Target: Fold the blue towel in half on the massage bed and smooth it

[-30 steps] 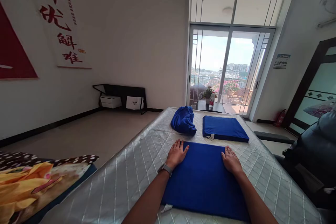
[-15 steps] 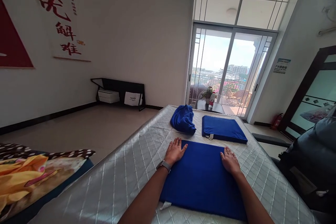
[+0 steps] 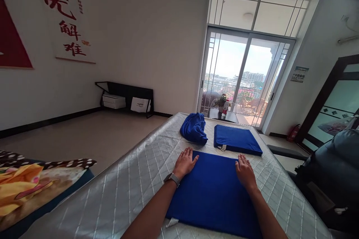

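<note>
A blue cloth [image 3: 214, 194], folded into a flat rectangle with a white tag at its near left corner, lies in front of me on a silver quilted mattress [image 3: 131, 179]. My left hand [image 3: 185, 162] rests flat at its far left corner, fingers stretched out, a watch on the wrist. At the far right edge my right hand [image 3: 245, 170] lies flat too, fingers extended and holding nothing. Beyond the cloth sits a neat folded blue stack [image 3: 237, 139] with a white tag. To the left of that stack is a crumpled blue cloth [image 3: 194, 129].
Patterned bedding [image 3: 30, 190] lies at the lower left. A dark padded object [image 3: 333, 168] stands at the right edge. Past the mattress, a small table [image 3: 217, 114] holds a bottle [image 3: 225, 108] before glass doors. A black shelf [image 3: 126, 97] is by the wall.
The view has shifted slightly. Both hands stay flat on the edges of the folded blue cloth, and the other cloths have not moved on the mattress.
</note>
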The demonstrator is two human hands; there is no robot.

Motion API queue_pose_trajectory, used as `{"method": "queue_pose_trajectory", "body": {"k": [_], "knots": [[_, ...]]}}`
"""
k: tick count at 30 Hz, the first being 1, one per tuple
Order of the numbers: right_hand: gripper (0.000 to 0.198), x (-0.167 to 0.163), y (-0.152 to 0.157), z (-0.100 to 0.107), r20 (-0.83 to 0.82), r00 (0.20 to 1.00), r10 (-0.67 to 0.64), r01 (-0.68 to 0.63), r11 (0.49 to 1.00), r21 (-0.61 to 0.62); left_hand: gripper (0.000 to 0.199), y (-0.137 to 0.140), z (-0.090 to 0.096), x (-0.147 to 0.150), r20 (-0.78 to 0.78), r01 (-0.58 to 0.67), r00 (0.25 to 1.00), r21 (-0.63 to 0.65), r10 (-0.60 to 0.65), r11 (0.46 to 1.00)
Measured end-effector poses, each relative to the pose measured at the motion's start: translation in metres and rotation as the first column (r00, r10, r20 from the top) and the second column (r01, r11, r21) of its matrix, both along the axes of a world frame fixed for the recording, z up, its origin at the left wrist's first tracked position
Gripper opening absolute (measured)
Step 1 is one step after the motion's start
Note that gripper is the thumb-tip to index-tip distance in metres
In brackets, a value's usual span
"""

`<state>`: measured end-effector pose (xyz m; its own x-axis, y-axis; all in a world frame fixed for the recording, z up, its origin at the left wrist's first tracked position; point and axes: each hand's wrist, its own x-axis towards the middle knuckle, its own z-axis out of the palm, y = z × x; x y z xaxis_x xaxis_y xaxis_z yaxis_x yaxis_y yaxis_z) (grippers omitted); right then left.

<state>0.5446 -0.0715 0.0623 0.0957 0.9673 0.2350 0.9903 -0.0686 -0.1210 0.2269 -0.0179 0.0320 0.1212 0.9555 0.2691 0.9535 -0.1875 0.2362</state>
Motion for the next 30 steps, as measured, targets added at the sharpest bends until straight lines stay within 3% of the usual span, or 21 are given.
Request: {"method": "queue_pose_trajectory", "body": {"k": [8, 18, 23, 27, 30], "knots": [[0.068, -0.004, -0.001, -0.014, -0.027, 0.999, 0.019, -0.023, 0.983, -0.181, 0.073, 0.0, 0.0, -0.002, -0.01, 0.041, 0.999, -0.007, -0.042, 0.999], [0.068, -0.006, -0.003, -0.011, -0.057, 0.998, 0.002, -0.012, 0.985, -0.175, 0.074, 0.005, -0.007, -0.001, -0.093, 0.051, 0.994, -0.043, -0.055, 0.998], [0.068, -0.006, -0.006, -0.01, -0.086, 0.996, -0.005, -0.01, 0.986, -0.164, 0.079, 0.007, 0.003, -0.004, -0.14, 0.042, 0.988, -0.109, -0.058, 0.993], [0.068, -0.007, -0.007, -0.01, -0.101, 0.995, -0.001, -0.015, 0.987, -0.16, 0.084, 0.003, 0.022, 0.031, -0.196, -0.072, 0.979, -0.045, 0.062, 0.996], [0.067, -0.006, -0.006, -0.013, -0.101, 0.995, -0.004, -0.012, 0.987, -0.159, 0.08, -0.013, 0.028, 0.096, -0.158, 0.142, 0.978, 0.026, -0.136, 0.99]]}}
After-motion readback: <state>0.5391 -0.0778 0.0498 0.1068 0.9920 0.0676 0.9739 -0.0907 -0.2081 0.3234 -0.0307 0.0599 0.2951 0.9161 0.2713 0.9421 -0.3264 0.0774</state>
